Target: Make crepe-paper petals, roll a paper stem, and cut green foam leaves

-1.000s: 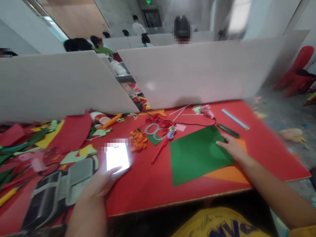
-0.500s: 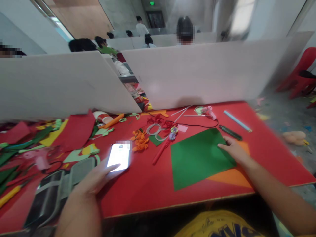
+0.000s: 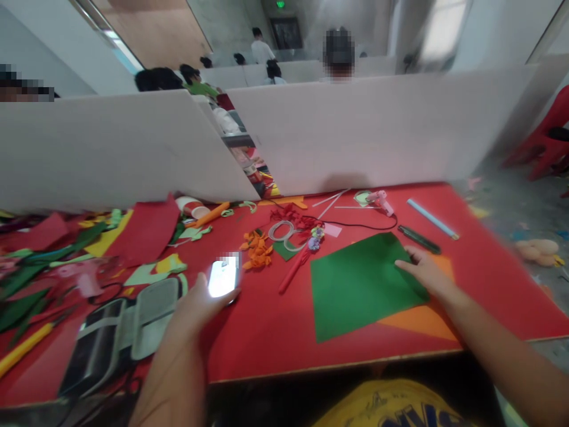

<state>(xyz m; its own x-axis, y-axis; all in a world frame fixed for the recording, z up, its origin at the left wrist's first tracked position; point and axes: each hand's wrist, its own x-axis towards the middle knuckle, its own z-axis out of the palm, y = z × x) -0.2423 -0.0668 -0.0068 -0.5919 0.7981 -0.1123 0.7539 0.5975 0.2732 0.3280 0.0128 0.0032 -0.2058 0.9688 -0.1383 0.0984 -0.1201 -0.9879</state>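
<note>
My left hand is wrapped round a smartphone with a bright white screen, the thumb lying across its lower part. At the right, my right hand pinches the right edge of a green sheet, thumb on top and the other fingers at its far side. Part of an orange sheet shows beneath the green one. Just beyond my right hand lies a dark utility knife. Between the hands are a red stick topped with small purple and yellow flowers, and crumpled orange pieces.
A pink glue gun and a light blue strip lie at the back right. An open zip case, a second pink glue gun and coloured scraps cover the left side. White partitions border the red table; people sit beyond.
My left hand has moved slightly right with the smartphone, and its thumb and the phone's angle have shifted. The right hand stays at the green sheet. The whole view has shifted a little.
</note>
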